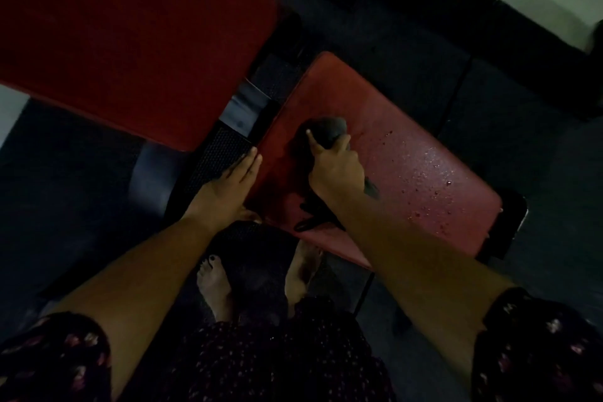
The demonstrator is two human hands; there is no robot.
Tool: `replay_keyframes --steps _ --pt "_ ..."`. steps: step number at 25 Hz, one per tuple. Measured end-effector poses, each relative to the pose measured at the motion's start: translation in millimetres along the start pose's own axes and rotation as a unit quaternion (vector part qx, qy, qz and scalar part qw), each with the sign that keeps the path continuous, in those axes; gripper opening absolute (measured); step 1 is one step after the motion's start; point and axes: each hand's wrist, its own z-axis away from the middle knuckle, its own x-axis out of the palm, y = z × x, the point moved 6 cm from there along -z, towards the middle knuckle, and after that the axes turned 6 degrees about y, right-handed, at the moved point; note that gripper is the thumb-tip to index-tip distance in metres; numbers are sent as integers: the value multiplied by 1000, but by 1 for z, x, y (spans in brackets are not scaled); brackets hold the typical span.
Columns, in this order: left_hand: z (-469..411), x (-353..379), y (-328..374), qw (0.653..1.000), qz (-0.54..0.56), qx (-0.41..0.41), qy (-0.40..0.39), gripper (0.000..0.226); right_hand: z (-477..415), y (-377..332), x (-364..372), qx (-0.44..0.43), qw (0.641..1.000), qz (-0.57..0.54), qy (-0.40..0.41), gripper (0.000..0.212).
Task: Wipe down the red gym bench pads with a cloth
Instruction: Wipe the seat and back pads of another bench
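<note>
- Red seat pad [408, 140], droplets [421, 170] scattered on it.
- Right hand [336, 166] curled round dark cloth [329, 130], pressed onto pad.
- Left hand [228, 179] flat, fingers straight, on black frame [215, 153].

On my feed both forearms are bare, from the left hand [235, 173] and right hand [336, 166] back to about the elbows. Behind each sits a loose short sleeve: left sleeve [65, 356], right sleeve [538, 336]. They're dark fabric with a small pink and pale flower print. The dress front [277, 362], nearer me than both hands, has the same print. Left foot [213, 284] and right foot [301, 274] are bare, with dark polish on the left toenails [212, 258].
</note>
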Motion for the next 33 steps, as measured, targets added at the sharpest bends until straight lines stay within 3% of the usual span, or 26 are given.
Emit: replay_keyframes --steps 4,7,11,14,20,22,26,28,33 --pt "2 4 -5 999 29 20 -10 123 50 -18 29 -92 993 73 -21 66" --pt "-3 2 -12 998 -18 60 -21 130 85 -29 47 -167 977 132 -8 67" --pt "-16 -8 -11 987 -118 108 -13 134 103 -30 57 -268 945 176 -66 67" --pt "-28 -10 5 976 -168 133 -26 131 109 -26 55 -360 900 235 -74 65" --pt "-25 -5 10 978 -153 123 -66 120 89 -7 41 -482 810 328 -65 63" --pt "-25 -8 7 975 -161 147 -53 120 60 13 23 -458 820 342 -22 60" --pt "-38 -22 2 974 -120 177 -69 119 -12 67 -34 -304 883 357 0 53" --pt "-48 -23 15 966 -147 201 -74 122 -39 81 -58 -223 918 328 16 46" --pt "-62 -6 55 952 -208 211 -81 127 -64 97 -68 -140 964 226 9 51"
